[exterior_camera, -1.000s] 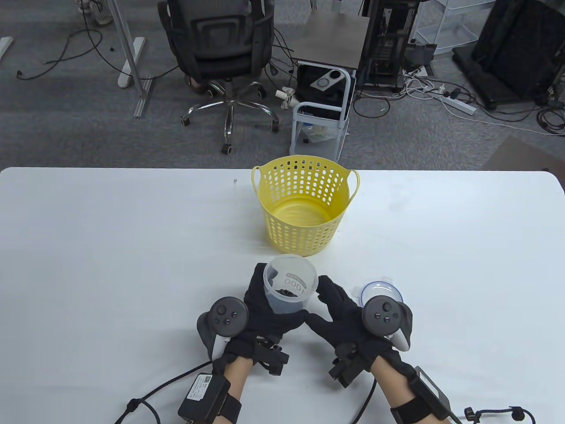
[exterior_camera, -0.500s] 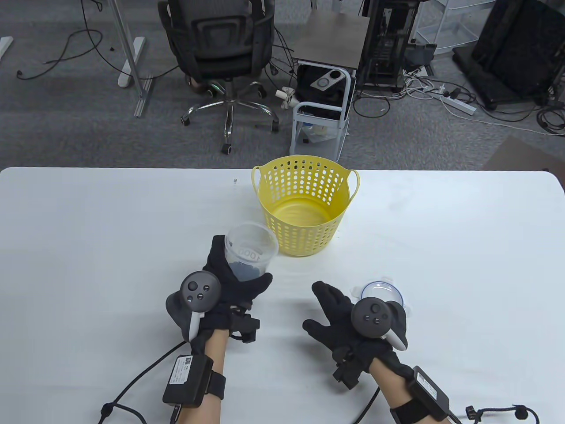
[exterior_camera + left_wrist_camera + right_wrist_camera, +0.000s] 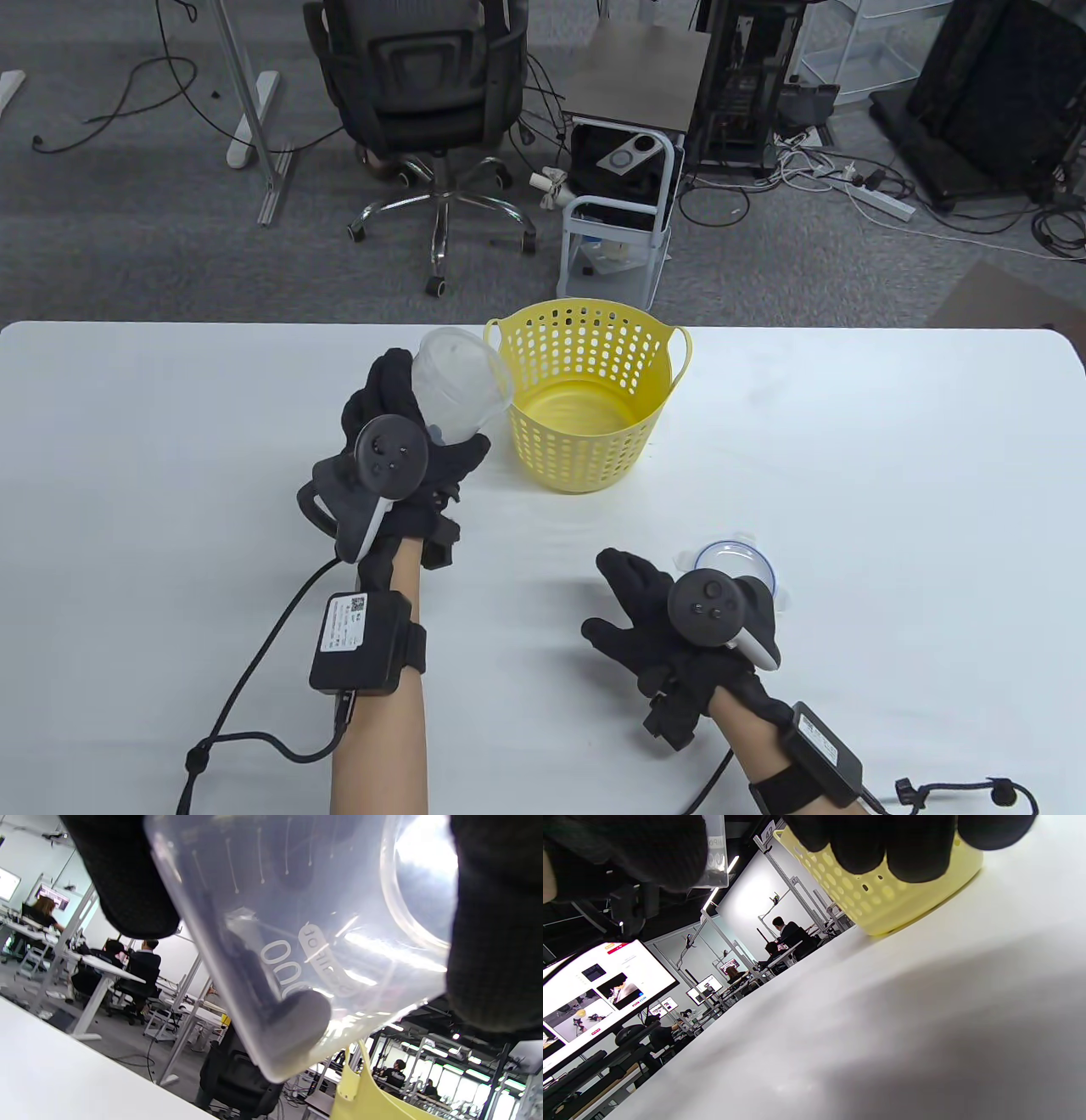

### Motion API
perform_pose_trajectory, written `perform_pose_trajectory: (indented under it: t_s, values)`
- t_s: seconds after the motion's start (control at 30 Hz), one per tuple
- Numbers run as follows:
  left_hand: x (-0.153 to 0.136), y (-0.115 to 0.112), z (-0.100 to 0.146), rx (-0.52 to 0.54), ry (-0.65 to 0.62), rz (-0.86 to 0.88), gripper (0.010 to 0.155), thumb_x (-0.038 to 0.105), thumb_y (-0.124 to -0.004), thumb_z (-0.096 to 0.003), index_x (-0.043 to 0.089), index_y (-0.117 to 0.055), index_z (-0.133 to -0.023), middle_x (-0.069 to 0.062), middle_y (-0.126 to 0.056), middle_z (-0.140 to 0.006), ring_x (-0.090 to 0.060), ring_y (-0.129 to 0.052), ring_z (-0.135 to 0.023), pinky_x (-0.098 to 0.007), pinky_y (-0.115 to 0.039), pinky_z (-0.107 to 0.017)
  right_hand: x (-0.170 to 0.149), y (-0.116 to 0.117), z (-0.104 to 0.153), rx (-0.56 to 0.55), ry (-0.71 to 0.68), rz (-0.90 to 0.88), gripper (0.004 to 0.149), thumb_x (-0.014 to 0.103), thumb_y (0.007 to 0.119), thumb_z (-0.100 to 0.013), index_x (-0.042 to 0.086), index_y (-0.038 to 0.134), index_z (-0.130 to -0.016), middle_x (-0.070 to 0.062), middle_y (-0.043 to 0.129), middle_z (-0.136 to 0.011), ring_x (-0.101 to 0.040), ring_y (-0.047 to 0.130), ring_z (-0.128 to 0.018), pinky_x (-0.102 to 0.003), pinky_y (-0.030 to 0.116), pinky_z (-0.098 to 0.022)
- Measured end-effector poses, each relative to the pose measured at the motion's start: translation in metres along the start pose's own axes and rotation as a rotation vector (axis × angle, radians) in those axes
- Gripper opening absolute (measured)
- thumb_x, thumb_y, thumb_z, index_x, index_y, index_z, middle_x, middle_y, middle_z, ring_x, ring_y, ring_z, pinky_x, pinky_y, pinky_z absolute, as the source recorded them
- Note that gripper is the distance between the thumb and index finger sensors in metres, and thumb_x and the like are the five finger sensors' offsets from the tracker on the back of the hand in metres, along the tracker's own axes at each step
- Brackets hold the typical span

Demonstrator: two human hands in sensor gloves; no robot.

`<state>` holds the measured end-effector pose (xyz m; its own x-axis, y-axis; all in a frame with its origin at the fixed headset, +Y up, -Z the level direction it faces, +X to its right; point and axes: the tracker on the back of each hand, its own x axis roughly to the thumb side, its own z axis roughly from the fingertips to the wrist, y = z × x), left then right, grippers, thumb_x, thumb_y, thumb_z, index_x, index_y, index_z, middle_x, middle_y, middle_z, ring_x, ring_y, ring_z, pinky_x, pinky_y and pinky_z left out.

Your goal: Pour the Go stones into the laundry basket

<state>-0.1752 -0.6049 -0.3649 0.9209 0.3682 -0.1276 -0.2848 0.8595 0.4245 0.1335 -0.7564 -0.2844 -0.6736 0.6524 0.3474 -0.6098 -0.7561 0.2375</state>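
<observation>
My left hand grips a clear plastic cup and holds it raised just left of the yellow laundry basket, its top close to the basket's left handle. In the left wrist view the cup fills the frame, with dark Go stones inside it and the basket's rim below it. The basket's floor looks bare. My right hand is open and holds nothing, low over the table near the front. In the right wrist view the basket shows beyond my fingertips.
The cup's clear lid with a blue ring lies on the white table just right of my right hand. A tiny object lies near the table's far edge. An office chair and a cart stand beyond.
My left hand has lifted the cup from the front middle of the table and carried it up and left, to beside the basket's left rim. My right hand let go of the cup and stayed low.
</observation>
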Motion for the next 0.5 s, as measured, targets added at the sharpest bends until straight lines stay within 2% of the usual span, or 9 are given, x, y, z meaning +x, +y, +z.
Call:
perform_pose_trajectory:
  t_s: [0.23,0.5]
  values:
    - [0.027,-0.002,-0.023,0.026,-0.070,-0.235,0.129,0.068,-0.116,-0.0131,0.043,-0.031,-0.106,0.012,-0.054,-0.119,-0.037,-0.076,-0.103,-0.059,-0.087,-0.057,-0.001,-0.001,0.001,-0.001,0.004,-0.002,0.085,0.057,0.084,-0.044,0.009,0.051,-0.105,-0.026,0.058,-0.107,-0.060,0.068,-0.089,-0.073,0.057,-0.062]
    - [0.049,-0.008,-0.032,0.056,-0.125,-0.413,0.128,0.066,-0.117,-0.0130,0.048,-0.031,-0.106,0.018,-0.052,-0.119,-0.034,-0.071,-0.106,-0.058,-0.081,-0.062,-0.007,-0.002,-0.001,0.013,0.037,-0.005,0.085,0.057,0.084,-0.044,0.009,0.051,-0.105,-0.027,0.058,-0.107,-0.060,0.067,-0.090,-0.073,0.056,-0.062]
